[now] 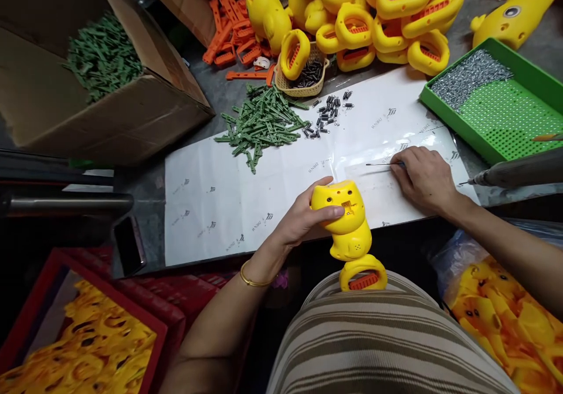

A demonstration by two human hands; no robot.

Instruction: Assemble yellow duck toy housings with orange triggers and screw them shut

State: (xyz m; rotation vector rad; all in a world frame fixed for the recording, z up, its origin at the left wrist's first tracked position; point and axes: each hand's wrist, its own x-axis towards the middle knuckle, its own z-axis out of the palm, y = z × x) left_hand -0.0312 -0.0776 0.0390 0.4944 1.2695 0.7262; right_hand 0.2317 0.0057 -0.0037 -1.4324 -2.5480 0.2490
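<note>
A yellow duck-shaped toy [350,238] with a ring handle is held by my left hand [308,213] at the table's front edge, its thumb beside a square opening in the head. Over the white sheet [281,189] to the right, my right hand [424,177] is closed round a thin metal rod tool [379,164], whose tip points left. Green plastic parts [264,121] lie in a pile at the back of the sheet. Next to them are loose black springs [328,112].
Yellow toys [347,19], orange parts [233,27] and a small basket [303,91] stand behind. A green tray [497,107] holds screws at right, near a power screwdriver [523,171]. Left are a cardboard box [109,112] and a phone [129,244]. Red crate [160,329] lower left.
</note>
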